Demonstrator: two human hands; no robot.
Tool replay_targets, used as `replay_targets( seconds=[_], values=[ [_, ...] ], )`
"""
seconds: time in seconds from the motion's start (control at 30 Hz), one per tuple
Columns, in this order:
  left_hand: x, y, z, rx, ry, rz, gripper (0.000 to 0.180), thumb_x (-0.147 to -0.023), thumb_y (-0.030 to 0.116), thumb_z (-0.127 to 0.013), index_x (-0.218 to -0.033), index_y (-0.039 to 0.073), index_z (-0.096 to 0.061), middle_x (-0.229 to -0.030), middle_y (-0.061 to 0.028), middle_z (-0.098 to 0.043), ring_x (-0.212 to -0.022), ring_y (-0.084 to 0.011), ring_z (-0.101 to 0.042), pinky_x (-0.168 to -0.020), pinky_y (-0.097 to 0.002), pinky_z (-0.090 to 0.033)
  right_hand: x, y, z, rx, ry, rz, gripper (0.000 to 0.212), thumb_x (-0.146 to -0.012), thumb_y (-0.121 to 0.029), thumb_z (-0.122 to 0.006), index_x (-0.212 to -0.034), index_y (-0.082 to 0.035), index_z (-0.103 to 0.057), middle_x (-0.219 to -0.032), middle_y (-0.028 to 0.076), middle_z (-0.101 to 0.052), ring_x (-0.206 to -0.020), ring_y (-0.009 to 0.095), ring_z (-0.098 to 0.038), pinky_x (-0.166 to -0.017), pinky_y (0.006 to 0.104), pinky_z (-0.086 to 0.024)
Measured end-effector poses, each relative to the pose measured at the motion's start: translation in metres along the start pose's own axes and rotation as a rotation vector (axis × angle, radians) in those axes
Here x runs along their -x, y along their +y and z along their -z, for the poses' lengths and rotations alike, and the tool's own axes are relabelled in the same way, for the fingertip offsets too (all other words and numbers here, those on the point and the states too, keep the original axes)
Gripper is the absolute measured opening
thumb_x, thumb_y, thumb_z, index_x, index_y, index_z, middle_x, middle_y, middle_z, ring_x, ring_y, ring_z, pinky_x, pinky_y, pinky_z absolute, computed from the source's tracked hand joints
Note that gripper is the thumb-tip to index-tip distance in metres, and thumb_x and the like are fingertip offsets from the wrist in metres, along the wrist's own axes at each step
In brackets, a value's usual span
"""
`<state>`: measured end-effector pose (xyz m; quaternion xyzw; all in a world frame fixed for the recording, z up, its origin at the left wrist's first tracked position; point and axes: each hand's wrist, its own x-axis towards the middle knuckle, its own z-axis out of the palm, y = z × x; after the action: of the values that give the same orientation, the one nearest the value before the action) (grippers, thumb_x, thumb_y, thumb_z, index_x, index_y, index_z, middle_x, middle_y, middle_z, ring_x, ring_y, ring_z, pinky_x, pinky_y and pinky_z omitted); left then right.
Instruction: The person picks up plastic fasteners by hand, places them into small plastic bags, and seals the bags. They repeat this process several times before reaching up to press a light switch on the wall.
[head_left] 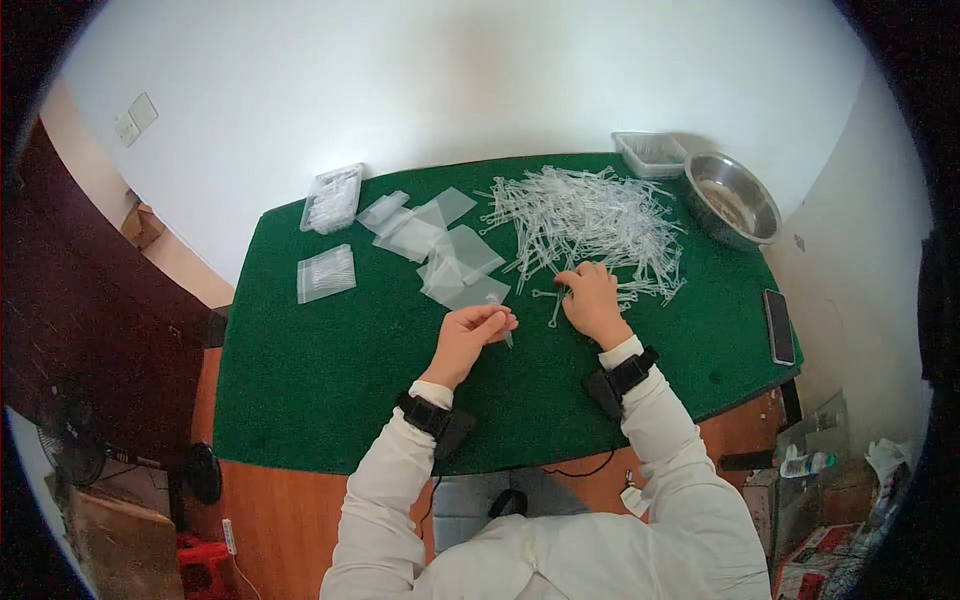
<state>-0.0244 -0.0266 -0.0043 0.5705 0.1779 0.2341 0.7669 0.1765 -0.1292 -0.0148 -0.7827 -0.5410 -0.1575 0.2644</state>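
Note:
A wide heap of clear plastic floss picks [590, 215], thin sticks with a small loop at one end, lies on the green-covered table [330, 400]. My left hand [468, 338] is closed in a pinch around a small bunch of these picks, their tips sticking out below the fingers. At the heap's near edge, my right hand [594, 305] has its fingertips bent together on a pick, partly hidden by the fingers. Flat clear zip bags [465, 255] overlap beyond my left hand. Farther left lies a bag filled with picks [327, 273].
A clear tray [333, 198] full of white-looking items stands at the table's back left. At the back right are another clear tray [652, 155] and a steel bowl [733, 200]. A phone [779, 327] lies by the right edge. A wall rises behind the table.

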Motion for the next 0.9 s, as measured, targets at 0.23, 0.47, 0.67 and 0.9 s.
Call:
replay_targets(
  seconds=[0.23, 0.47, 0.67, 0.9],
  values=[
    [-0.003, -0.002, 0.001, 0.048, 0.019, -0.034, 0.020, -0.084, 0.015, -0.056, -0.097, 0.000, -0.058, -0.090, -0.0075, -0.062, -0.084, -0.0159, -0.060, -0.074, -0.0271, -0.048, -0.001, 0.002, 0.004, 0.049, -0.045, -0.041, 0.010, -0.066, -0.009, -0.060, -0.072, -0.014, -0.055, -0.078, 0.004, -0.048, -0.083, 0.026, -0.045, -0.070, 0.0393, -0.034],
    [-0.005, -0.004, 0.004, 0.064, 0.149, -0.078, 0.017, -0.084, 0.010, -0.056, -0.095, -0.002, -0.058, -0.088, -0.0085, -0.061, -0.081, -0.0161, -0.060, -0.073, -0.0285, -0.050, -0.007, -0.003, 0.008, -0.087, -0.020, -0.047, 0.009, -0.068, -0.009, -0.062, -0.073, -0.010, -0.055, -0.075, 0.004, -0.052, -0.076, 0.025, -0.047, -0.066, 0.0369, -0.036],
    [-0.005, -0.004, 0.003, 0.067, 0.178, -0.106, 0.017, -0.085, 0.012, -0.055, -0.094, -0.002, -0.059, -0.089, -0.0071, -0.061, -0.081, -0.0144, -0.060, -0.073, -0.0270, -0.049, -0.006, -0.006, 0.004, -0.447, 0.183, -0.024, 0.010, -0.072, -0.011, -0.062, -0.080, -0.006, -0.058, -0.071, 0.005, -0.058, -0.066, 0.021, -0.053, -0.057, 0.0310, -0.040],
    [-0.003, 0.000, 0.004, 0.088, 0.181, -0.107, 0.017, -0.085, 0.012, -0.054, -0.094, -0.001, -0.059, -0.091, -0.0073, -0.061, -0.084, -0.0131, -0.059, -0.074, -0.0253, -0.047, -0.002, -0.034, 0.007, -1.382, -0.307, -0.444, 0.012, -0.079, -0.013, -0.060, -0.083, -0.001, -0.059, -0.069, 0.002, -0.058, -0.053, 0.007, -0.048, -0.046, 0.0203, -0.036]
  ],
)
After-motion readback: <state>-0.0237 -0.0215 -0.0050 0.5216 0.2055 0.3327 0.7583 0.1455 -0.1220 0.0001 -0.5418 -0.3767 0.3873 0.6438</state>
